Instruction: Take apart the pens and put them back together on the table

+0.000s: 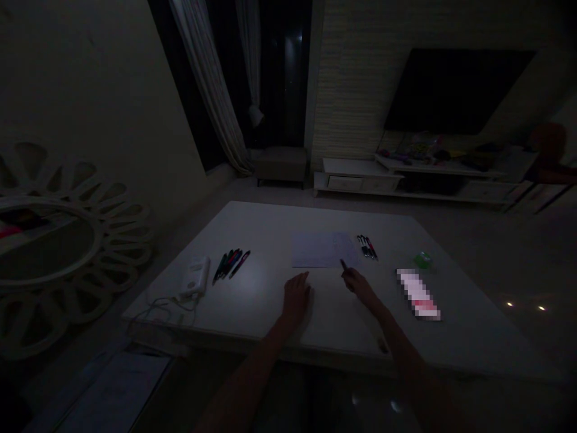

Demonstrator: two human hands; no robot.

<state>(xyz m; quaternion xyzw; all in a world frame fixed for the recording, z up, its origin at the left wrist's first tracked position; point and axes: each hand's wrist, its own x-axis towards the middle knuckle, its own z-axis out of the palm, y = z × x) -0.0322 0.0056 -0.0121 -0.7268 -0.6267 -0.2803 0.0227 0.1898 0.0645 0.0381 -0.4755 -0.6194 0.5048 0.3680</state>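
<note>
right hand (354, 281) holding pen (343, 264), slim, dark

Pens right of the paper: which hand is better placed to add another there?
Right, likely: the right hand holds a dark pen and is nearer those pens; the left hand rests farther off.

Both forearms (265, 346) reach forward, left hand (296, 296) palm down, right hand (356, 284) curled.

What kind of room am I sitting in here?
Most likely a home living room, dimly lit: a large flat screen hangs on the wall above a long, low white cabinet, and tied-back curtains hang by a dark window.
</note>
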